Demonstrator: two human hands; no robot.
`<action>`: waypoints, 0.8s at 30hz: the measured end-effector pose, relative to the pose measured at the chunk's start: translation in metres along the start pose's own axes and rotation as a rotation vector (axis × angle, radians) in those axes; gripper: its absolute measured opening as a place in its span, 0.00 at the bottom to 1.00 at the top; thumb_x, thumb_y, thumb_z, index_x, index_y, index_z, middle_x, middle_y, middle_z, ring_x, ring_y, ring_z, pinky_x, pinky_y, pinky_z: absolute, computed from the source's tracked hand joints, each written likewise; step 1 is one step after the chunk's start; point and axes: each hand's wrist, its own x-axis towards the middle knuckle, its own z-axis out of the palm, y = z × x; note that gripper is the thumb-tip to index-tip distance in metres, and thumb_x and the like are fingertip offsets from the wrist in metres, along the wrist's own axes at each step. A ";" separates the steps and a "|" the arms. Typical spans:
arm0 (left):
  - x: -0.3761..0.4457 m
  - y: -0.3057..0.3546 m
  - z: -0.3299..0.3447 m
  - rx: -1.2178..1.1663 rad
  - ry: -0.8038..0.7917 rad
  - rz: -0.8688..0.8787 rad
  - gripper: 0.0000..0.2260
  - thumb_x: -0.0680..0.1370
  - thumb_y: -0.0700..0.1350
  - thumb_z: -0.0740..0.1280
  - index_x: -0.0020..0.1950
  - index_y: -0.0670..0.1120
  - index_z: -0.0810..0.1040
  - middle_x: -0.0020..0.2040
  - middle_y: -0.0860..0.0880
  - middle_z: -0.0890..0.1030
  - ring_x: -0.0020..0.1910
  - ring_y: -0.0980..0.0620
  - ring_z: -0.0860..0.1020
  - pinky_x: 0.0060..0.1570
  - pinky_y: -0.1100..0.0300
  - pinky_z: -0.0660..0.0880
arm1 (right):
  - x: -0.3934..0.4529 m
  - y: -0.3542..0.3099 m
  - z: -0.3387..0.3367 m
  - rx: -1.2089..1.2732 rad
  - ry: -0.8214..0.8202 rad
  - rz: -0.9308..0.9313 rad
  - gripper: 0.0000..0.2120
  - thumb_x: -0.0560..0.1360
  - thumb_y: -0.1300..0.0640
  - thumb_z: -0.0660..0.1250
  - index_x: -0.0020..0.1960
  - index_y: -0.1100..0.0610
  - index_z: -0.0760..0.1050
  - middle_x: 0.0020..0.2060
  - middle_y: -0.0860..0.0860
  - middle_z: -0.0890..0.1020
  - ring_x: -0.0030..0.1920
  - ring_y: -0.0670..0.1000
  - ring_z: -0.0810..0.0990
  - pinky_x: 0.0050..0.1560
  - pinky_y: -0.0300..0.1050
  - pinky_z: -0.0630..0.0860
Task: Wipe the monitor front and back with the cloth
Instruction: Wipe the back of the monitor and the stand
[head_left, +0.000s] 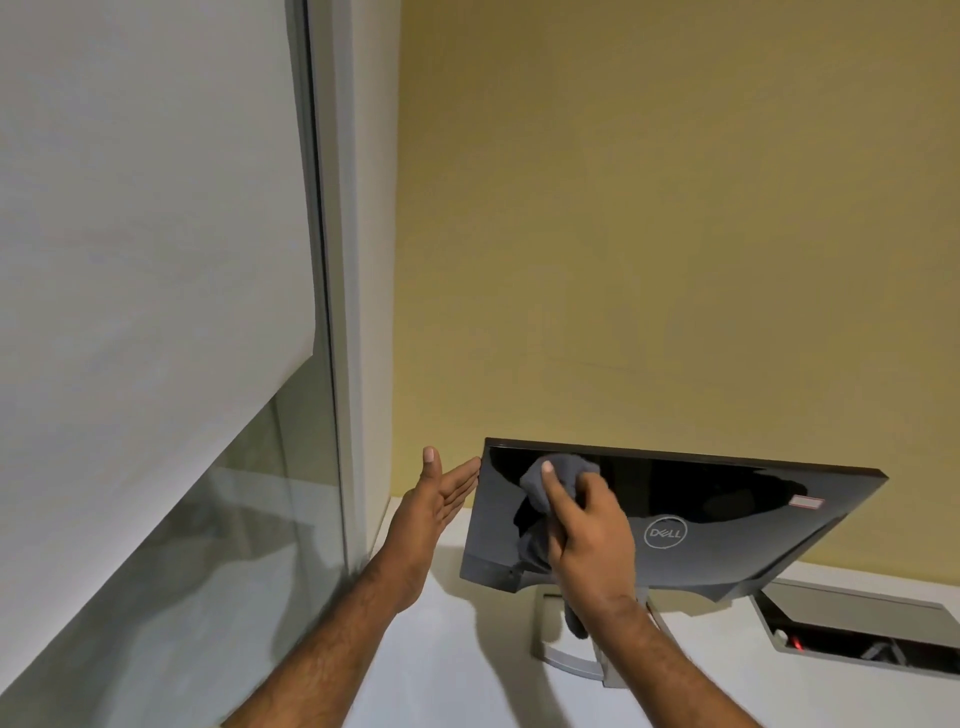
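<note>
I see the monitor (727, 525) on a white table (467, 675), its glossy black back with the round logo turned toward me, its long axis running left to right and the panel tilted. My right hand (587, 535) presses a grey cloth (558, 480) against that back near the upper left corner, fingers (558, 486) curled round the cloth, which bunches beneath and beyond them. My left hand (434, 512) has straight fingers, tips touching the monitor's left edge. Behind stands a yellow wall (675, 208); left of my hands a window (249, 519) with a white blind (145, 234).
</note>
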 end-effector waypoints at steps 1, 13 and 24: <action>0.000 0.000 0.000 0.004 0.003 0.003 0.31 0.73 0.72 0.46 0.64 0.59 0.76 0.69 0.57 0.75 0.69 0.61 0.71 0.76 0.55 0.58 | -0.010 0.006 0.004 -0.052 -0.079 -0.075 0.28 0.68 0.63 0.73 0.68 0.56 0.75 0.45 0.55 0.72 0.38 0.55 0.70 0.30 0.47 0.70; -0.002 -0.007 0.005 0.120 0.054 0.023 0.30 0.77 0.68 0.47 0.69 0.56 0.74 0.67 0.61 0.76 0.67 0.67 0.71 0.76 0.57 0.58 | 0.008 0.030 -0.026 0.051 0.093 0.104 0.27 0.71 0.61 0.65 0.71 0.57 0.72 0.49 0.54 0.70 0.46 0.55 0.70 0.43 0.48 0.72; 0.006 0.000 0.006 0.195 0.122 0.078 0.26 0.75 0.66 0.56 0.63 0.54 0.79 0.62 0.56 0.80 0.63 0.61 0.77 0.72 0.54 0.66 | -0.070 0.060 0.004 -0.219 -0.451 -0.124 0.42 0.57 0.59 0.79 0.70 0.48 0.71 0.55 0.50 0.70 0.45 0.52 0.70 0.40 0.45 0.75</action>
